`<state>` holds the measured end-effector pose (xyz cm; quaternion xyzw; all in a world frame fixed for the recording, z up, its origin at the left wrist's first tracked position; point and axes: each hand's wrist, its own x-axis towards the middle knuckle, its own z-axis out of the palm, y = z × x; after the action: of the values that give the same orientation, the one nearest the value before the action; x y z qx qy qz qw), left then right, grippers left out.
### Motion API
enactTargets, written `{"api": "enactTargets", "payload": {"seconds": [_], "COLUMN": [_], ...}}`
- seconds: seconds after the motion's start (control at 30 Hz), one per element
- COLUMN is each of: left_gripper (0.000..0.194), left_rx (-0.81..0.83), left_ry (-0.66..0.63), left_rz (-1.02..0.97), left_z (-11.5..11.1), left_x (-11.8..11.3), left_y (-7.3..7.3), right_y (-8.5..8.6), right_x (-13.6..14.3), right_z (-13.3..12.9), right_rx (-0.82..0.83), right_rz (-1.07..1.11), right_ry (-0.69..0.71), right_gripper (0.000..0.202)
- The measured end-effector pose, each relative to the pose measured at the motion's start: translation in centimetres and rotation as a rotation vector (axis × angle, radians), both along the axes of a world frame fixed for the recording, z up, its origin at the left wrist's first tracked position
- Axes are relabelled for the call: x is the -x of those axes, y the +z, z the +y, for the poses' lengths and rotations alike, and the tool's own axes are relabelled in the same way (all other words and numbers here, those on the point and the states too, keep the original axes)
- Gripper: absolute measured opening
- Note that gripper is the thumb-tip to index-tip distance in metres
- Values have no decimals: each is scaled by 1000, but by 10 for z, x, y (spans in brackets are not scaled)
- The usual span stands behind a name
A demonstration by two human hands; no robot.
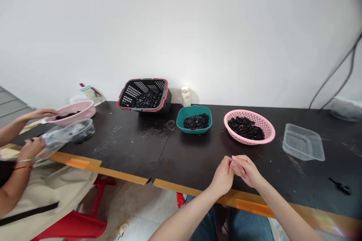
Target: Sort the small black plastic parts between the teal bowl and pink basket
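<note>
My left hand [224, 176] and my right hand [246, 170] meet above the table's front edge, fingertips pressed together. Whatever lies between the fingers is hidden or too small to name. Beyond them stands a pink perforated basket [270, 131] holding small black round pieces [246, 128]. A teal basket [181, 125] to its left holds similar black pieces [196, 121]. On the right of the pink basket is a clear plastic container [302, 143] with nothing visible in it.
A black basket with red rim [167, 101] holds more black pieces; a white bottle [186, 96] stands beside it. At left, another person's hands [35, 147] are near a pink basket [89, 110] and plastic bag. A black object [342, 187] lies far right.
</note>
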<state>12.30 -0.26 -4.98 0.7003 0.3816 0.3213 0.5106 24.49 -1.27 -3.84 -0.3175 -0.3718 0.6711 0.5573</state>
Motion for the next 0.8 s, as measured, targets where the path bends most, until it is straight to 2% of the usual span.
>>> {"api": "enactTargets", "payload": {"seconds": [0.2, 0.37, 0.53, 0.8], "left_gripper": [24, 25, 25, 21], "left_rx": [-72, -45, -79, -50], "left_ry": [77, 181, 233, 318], "left_rz": [-22, 78, -19, -1], "left_z": [0, 2, 6, 8], "left_x": [28, 50, 67, 84], "left_y": [-2, -5, -5, -5], "right_y": [-2, -5, 2, 9], "right_x": [24, 47, 68, 91], "right_z": [10, 22, 31, 41], "right_rx": [52, 88, 53, 10], "right_rz": [-16, -61, -89, -119], "right_ry": [94, 181, 224, 284], "right_gripper": [55, 54, 54, 55]}}
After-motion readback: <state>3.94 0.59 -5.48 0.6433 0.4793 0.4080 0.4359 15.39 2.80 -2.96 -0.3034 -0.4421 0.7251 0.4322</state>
